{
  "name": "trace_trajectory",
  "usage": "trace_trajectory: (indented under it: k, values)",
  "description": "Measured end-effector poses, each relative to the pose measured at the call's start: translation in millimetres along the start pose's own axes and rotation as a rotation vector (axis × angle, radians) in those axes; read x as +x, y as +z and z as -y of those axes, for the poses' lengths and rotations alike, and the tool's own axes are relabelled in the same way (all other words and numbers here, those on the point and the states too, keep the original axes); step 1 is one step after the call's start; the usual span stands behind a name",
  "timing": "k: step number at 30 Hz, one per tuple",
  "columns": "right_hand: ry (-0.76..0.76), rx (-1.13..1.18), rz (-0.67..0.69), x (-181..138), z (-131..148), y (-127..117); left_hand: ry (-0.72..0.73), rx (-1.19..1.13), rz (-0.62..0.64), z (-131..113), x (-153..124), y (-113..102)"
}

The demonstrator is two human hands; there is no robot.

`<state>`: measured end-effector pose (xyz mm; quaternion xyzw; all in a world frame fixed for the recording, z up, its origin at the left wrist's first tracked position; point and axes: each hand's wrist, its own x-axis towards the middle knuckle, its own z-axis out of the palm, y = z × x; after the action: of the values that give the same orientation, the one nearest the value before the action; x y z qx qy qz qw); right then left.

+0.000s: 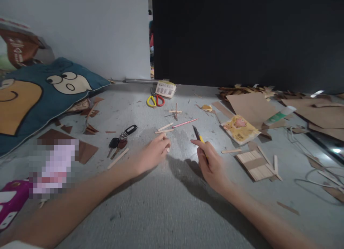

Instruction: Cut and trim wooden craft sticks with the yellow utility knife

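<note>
My right hand (211, 163) is wrapped round a yellow and black utility knife (199, 135), its blade end pointing up and away from me. To its left, my left hand (154, 152) is closed on a craft stick (168, 150); only a pale rounded end shows below the fingers. Just beyond that hand lie two loose craft sticks, the nearer one (164, 131) almost touching the fingers. A pink striped pencil (185, 123) rests past them. Farther back, some sticks are crossed in a small figure (175, 111).
Scissors (155, 101) with red and yellow handles lie at the back beside a packet (166, 89). Keys (119, 142) are on the left, near a blue cushion (61, 91). On the right are a stick bundle (254, 165), a yellow packet (239, 129), a glue stick (281, 115) and cardboard (248, 107).
</note>
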<state>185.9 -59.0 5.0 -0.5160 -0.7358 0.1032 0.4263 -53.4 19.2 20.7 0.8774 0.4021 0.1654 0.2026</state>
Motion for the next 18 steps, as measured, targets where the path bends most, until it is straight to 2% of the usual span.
trace_trajectory:
  k: [4, 7, 13, 18]
  values:
    - [0.014, 0.018, 0.018, 2, -1, -1, 0.164, 0.102, -0.001, 23, 4, -17]
    - [0.033, 0.032, 0.017, 4, -3, 0, 0.276, 0.136, -0.009, 39, 9, -23]
    - [0.15, 0.049, 0.089, 6, 0, -2, 0.346, 0.124, -0.035, 43, 16, -17]
    - [0.215, 0.069, 0.123, 5, 3, -4, 0.284, 0.039, -0.027, 49, 21, -14]
